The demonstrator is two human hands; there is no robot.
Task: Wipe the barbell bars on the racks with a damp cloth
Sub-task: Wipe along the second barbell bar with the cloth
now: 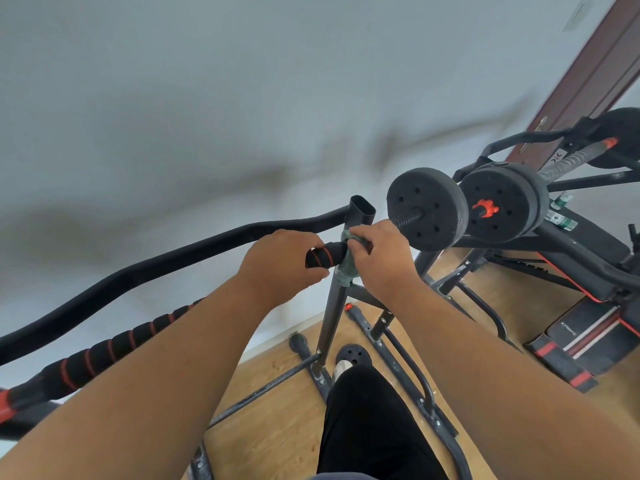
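A black foam-gripped bar with red rings (pixel 323 257) sticks out from the dark upright post of the rack (pixel 360 216). My left hand (pixel 280 263) grips this bar near its end. My right hand (pixel 379 256) holds a grey-green cloth (pixel 348 268) wrapped against the bar where it meets the post. Just right of my hands a barbell with black weight plates (pixel 427 209) and a red collar (pixel 485 208) rests on the rack; its threaded end (pixel 408 218) points at my right hand.
A curved black rack bar (pixel 145 268) and a long foam-gripped bar (pixel 114 344) run off to the left. A black and red bench (pixel 588 306) stands at the right. Rack feet (pixel 277 379) cross the wooden floor beside my leg (pixel 374 420). A brown door frame (pixel 595 64) rises behind.
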